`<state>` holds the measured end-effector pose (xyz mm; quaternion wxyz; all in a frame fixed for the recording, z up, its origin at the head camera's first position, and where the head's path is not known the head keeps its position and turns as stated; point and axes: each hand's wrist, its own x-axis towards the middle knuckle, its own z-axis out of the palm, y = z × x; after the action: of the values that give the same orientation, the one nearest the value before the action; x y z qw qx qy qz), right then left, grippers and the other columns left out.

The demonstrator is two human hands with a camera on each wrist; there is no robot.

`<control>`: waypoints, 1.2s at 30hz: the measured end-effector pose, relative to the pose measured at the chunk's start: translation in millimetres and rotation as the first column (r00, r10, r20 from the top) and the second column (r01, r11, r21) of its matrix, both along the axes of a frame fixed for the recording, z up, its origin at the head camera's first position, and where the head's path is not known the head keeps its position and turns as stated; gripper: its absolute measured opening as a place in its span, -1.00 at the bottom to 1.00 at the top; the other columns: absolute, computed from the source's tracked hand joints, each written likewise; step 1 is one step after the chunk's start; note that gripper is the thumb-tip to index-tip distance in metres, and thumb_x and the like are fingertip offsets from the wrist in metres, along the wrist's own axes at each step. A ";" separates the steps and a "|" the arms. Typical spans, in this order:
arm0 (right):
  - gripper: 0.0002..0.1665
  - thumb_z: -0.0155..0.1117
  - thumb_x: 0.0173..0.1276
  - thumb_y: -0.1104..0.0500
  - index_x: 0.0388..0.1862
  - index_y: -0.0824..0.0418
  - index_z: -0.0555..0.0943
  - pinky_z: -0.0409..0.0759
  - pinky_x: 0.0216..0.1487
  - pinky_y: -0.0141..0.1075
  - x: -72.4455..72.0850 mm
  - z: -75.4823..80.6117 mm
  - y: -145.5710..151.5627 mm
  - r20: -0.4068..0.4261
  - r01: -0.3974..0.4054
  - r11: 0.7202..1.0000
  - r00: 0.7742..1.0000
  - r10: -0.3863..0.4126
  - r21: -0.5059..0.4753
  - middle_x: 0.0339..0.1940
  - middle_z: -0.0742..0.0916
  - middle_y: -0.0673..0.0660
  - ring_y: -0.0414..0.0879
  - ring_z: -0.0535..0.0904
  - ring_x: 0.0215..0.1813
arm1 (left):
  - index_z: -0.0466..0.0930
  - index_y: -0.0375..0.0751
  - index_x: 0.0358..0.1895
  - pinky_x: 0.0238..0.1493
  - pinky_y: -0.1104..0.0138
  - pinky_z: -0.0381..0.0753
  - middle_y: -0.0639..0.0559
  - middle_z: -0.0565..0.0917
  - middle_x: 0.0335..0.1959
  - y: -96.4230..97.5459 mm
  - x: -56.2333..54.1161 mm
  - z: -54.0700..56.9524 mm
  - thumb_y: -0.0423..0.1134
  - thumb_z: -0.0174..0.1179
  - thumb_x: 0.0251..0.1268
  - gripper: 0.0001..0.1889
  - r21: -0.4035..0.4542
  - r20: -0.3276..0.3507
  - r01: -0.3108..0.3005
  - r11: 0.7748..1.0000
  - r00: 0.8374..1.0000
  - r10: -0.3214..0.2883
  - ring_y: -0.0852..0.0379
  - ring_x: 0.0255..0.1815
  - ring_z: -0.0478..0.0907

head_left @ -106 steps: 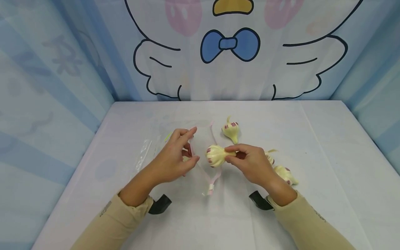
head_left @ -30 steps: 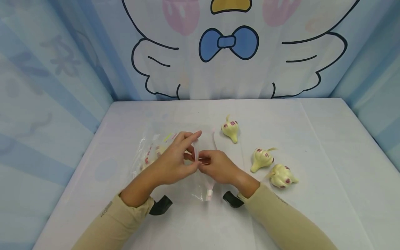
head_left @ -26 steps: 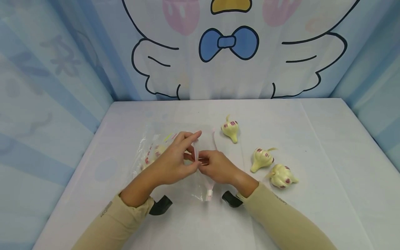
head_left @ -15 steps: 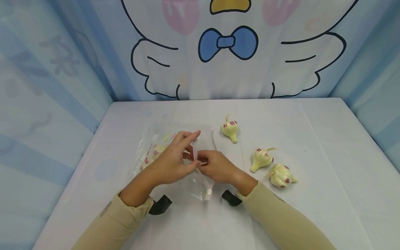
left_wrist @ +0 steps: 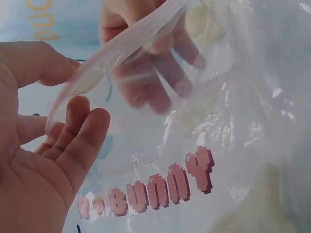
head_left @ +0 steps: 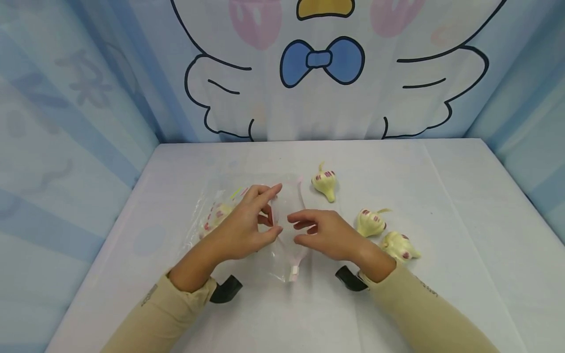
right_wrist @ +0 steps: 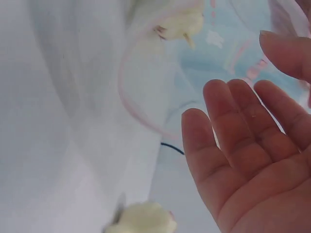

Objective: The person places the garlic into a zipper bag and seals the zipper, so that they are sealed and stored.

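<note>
My left hand [head_left: 247, 223] holds the near rim of a clear plastic zip bag [left_wrist: 265, 111], with thumb and fingers at its pinkish zip edge. The mouth of the bag gapes toward the right. Pink "BUNNY" lettering shows on its side in the left wrist view. Inside are pale garlic bulbs [head_left: 222, 212], partly hidden by my left hand. My right hand [head_left: 333, 235] is just right of the bag's mouth, fingers spread and nothing in it. The right wrist view shows its bare palm [right_wrist: 267, 194].
One garlic bulb [head_left: 324, 184] lies behind the bag's opening. Two more, a middle bulb [head_left: 370, 223] and a nearer bulb [head_left: 399, 246], lie to the right, close by my right forearm. A white slider [head_left: 294, 272] sits at the zip's near end. A printed curtain [head_left: 282, 113] hangs behind the table.
My right hand held a garlic bulb earlier, took it to the bag's mouth, and has now drawn back rightward without it. The left hand has stayed at the rim.
</note>
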<state>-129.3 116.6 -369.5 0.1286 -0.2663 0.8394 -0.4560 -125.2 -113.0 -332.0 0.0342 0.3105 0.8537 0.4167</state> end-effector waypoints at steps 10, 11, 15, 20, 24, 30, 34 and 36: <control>-0.51 0.37 0.34 0.25 0.24 0.32 0.59 0.62 0.13 -0.04 7.5 19.8 46.6 -0.080 0.107 0.989 0.992 -0.099 0.104 0.16 0.68 0.19 0.11 0.64 0.11 | 0.11 -0.36 0.55 -0.04 0.37 0.67 -0.21 0.32 0.18 0.8 0.9 -0.2 -0.45 0.37 0.20 -0.14 -0.024 0.033 -0.016 1.000 0.999 0.017 0.07 -0.11 0.54; -0.50 0.37 0.34 0.25 0.25 0.30 0.58 0.61 0.13 -0.04 8.4 21.4 51.2 -0.075 0.122 0.986 0.991 -0.114 0.112 0.16 0.68 0.19 0.12 0.63 0.12 | 0.11 -0.36 0.55 -0.04 0.37 0.67 -0.21 0.32 0.18 0.8 0.9 -0.4 -0.45 0.37 0.20 -0.14 -0.022 0.033 -0.013 1.000 0.999 0.014 0.07 -0.11 0.54; -0.48 0.37 0.35 0.21 0.28 0.26 0.57 0.60 0.16 -0.03 10.8 26.6 67.5 -0.058 0.174 0.973 0.984 -0.167 0.153 0.19 0.67 0.17 0.09 0.61 0.16 | 0.11 -0.39 0.54 -0.04 0.38 0.67 -0.23 0.31 0.18 0.5 0.9 -1.0 -0.46 0.36 0.20 -0.14 -0.015 0.033 -0.004 1.000 0.999 0.004 0.07 -0.11 0.53; -0.46 0.36 0.37 0.16 0.31 0.25 0.55 0.58 0.17 0.00 11.3 32.0 84.7 -0.048 0.233 0.948 0.972 -0.228 0.215 0.20 0.65 0.21 0.11 0.59 0.18 | 0.11 -0.36 0.55 -0.04 0.39 0.66 -0.23 0.32 0.17 1.2 1.3 0.0 -0.46 0.36 0.21 -0.14 -0.017 0.041 -0.006 1.000 0.999 0.006 0.08 -0.12 0.53; -0.42 0.34 0.38 0.11 0.36 0.20 0.52 0.58 0.12 0.06 10.9 34.4 96.0 -0.029 0.266 0.915 0.962 -0.270 0.304 0.20 0.64 0.24 0.21 0.59 0.14 | 0.10 -0.34 0.56 -0.04 0.39 0.66 -0.24 0.32 0.17 1.6 1.5 0.6 -0.45 0.36 0.21 -0.14 -0.023 0.049 -0.008 1.000 0.999 0.009 0.08 -0.12 0.53; -0.38 0.32 0.38 0.09 0.39 0.20 0.50 0.53 0.13 0.13 4.3 31.1 107.5 -0.042 0.264 0.880 0.962 -0.270 0.395 0.23 0.62 0.26 0.28 0.56 0.13 | 0.11 -0.34 0.55 -0.04 0.37 0.67 -0.21 0.33 0.17 2.1 0.9 1.1 -0.44 0.36 0.21 -0.14 -0.039 0.048 -0.014 0.999 0.999 0.016 0.09 -0.12 0.54; -0.34 0.33 0.36 0.09 0.41 0.22 0.47 0.50 0.12 0.17 -1.4 27.3 111.1 -0.038 0.259 0.865 0.962 -0.269 0.430 0.26 0.59 0.35 0.30 0.51 0.18 | 0.11 -0.34 0.55 -0.03 0.34 0.67 -0.20 0.33 0.17 2.7 0.4 1.8 -0.43 0.37 0.21 -0.14 -0.049 0.054 -0.020 0.999 0.998 0.023 0.09 -0.12 0.55; -0.33 0.33 0.35 0.10 0.42 0.23 0.46 0.48 0.12 0.16 -3.4 25.8 111.8 -0.025 0.257 0.857 0.961 -0.275 0.447 0.26 0.56 0.38 0.28 0.49 0.19 | 0.11 -0.34 0.55 -0.02 0.35 0.67 -0.20 0.33 0.17 3.0 0.2 2.2 -0.43 0.37 0.22 -0.14 -0.050 0.056 -0.020 0.999 0.998 0.023 0.09 -0.12 0.55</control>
<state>-132.7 228.4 -343.7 0.1386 -0.1022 0.9474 -0.2698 -124.9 -110.0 -329.8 0.0614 0.2885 0.8658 0.4042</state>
